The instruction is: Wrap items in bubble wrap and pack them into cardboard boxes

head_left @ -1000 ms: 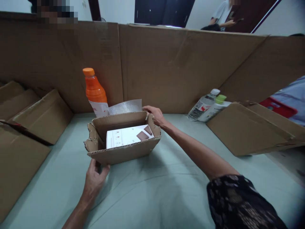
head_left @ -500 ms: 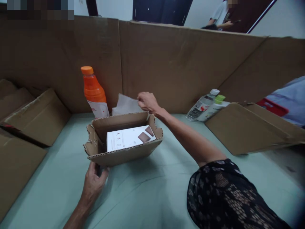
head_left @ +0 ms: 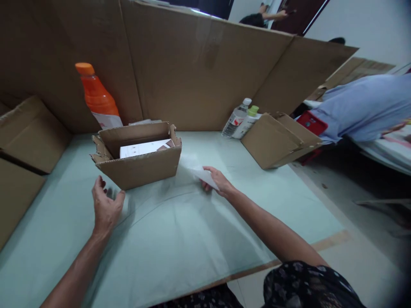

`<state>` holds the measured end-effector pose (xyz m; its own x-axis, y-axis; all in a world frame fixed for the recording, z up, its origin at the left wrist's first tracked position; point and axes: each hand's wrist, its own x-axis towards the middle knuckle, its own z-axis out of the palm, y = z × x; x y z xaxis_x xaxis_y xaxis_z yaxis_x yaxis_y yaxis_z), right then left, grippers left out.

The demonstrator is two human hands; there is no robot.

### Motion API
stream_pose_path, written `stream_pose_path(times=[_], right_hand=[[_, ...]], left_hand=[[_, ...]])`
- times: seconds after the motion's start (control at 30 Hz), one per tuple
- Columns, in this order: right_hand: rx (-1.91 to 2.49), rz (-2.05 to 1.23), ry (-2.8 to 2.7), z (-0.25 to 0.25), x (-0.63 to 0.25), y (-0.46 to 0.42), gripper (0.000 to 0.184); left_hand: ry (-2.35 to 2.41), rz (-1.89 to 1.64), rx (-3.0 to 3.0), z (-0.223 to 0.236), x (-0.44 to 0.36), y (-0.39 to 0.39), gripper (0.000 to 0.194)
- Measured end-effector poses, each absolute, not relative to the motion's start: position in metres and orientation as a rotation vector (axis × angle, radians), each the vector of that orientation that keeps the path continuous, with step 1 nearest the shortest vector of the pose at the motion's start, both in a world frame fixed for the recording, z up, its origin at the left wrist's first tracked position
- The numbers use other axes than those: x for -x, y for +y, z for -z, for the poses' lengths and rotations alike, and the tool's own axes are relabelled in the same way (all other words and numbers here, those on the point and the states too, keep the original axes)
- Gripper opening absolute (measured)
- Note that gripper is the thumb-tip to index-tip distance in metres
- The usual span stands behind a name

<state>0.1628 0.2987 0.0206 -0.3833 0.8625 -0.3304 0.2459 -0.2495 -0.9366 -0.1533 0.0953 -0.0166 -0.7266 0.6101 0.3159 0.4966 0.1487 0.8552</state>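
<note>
My right hand (head_left: 217, 182) pinches a thin white sheet (head_left: 208, 176), right of the cardboard box (head_left: 144, 169). The sheet is pale and partly see-through, and its far end blurs against the table. Inside the open-topped box, which has torn, ragged short sides, lies a white printed carton (head_left: 144, 148). My left hand (head_left: 107, 204) is just in front of the box's near left corner, fingers curved and apart, with nothing in it. Whether its fingertips touch the cardboard, I cannot tell.
An orange bottle (head_left: 100, 100) leans behind the box, near flat white material (head_left: 146, 122). To the right are a clear water bottle (head_left: 236, 117), a green-capped bottle (head_left: 248, 122) and a tilted carton (head_left: 272, 139). Cardboard panels (head_left: 199, 64) wall the back. A person in blue (head_left: 362, 102) is at right.
My right hand has come from behind the box to its right front, bringing the white sheet along. The left hand has loosened from the box's corner. The view has swung right.
</note>
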Motion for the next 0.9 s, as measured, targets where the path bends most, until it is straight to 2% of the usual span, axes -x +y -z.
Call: stream_pose_path(times=[0.03, 0.1, 0.2, 0.37, 0.43, 0.5, 0.57, 0.67, 0.73, 0.83, 0.87, 0.9], right_hand=[[1.355, -1.725, -1.517, -0.018, -0.168, 0.286, 0.041], [1.325, -1.837, -1.526, -0.017, -0.175, 0.262, 0.045], [1.224, -2.01, -1.544, -0.014, -0.18, 0.226, 0.05], [1.151, -2.219, -1.529, 0.001, -0.177, 0.167, 0.053], [1.127, -2.262, -1.557, 0.004, -0.176, 0.154, 0.052], [1.121, -2.284, -1.656, 0.003, -0.177, 0.152, 0.05], [1.163, -2.124, -1.854, -0.003, -0.182, 0.155, 0.046], [1.17, -1.573, -2.153, -0.019, -0.197, 0.161, 0.044], [1.01, -1.388, -2.268, -0.028, -0.207, 0.157, 0.053], [0.742, -1.417, -2.36, -0.031, -0.211, 0.142, 0.081], [0.731, -1.417, -2.362, -0.027, -0.208, 0.137, 0.085], [0.772, -1.404, -2.346, -0.022, -0.202, 0.133, 0.082]], left_hand=[[2.382, -1.62, -1.154, 0.01, 0.145, 0.086, 0.083], [2.447, -1.533, -1.38, 0.0, 0.121, 0.064, 0.077], [2.259, -1.305, -1.872, 0.0, 0.075, 0.036, 0.068], [1.998, -1.153, -2.08, 0.017, 0.024, 0.018, 0.085], [1.884, -1.16, -2.131, 0.018, 0.021, 0.018, 0.078], [1.716, -1.16, -2.197, 0.016, 0.024, 0.019, 0.059], [1.602, -1.149, -2.159, 0.012, 0.028, 0.018, 0.038], [1.705, -1.111, -1.868, 0.01, 0.028, 0.015, 0.024], [1.82, -1.106, -1.676, 0.011, 0.027, 0.014, 0.024], [1.895, -1.099, -1.519, 0.014, 0.024, 0.014, 0.035], [1.905, -1.091, -1.491, 0.014, 0.024, 0.014, 0.038], [1.914, -1.082, -1.468, 0.013, 0.023, 0.014, 0.042]])
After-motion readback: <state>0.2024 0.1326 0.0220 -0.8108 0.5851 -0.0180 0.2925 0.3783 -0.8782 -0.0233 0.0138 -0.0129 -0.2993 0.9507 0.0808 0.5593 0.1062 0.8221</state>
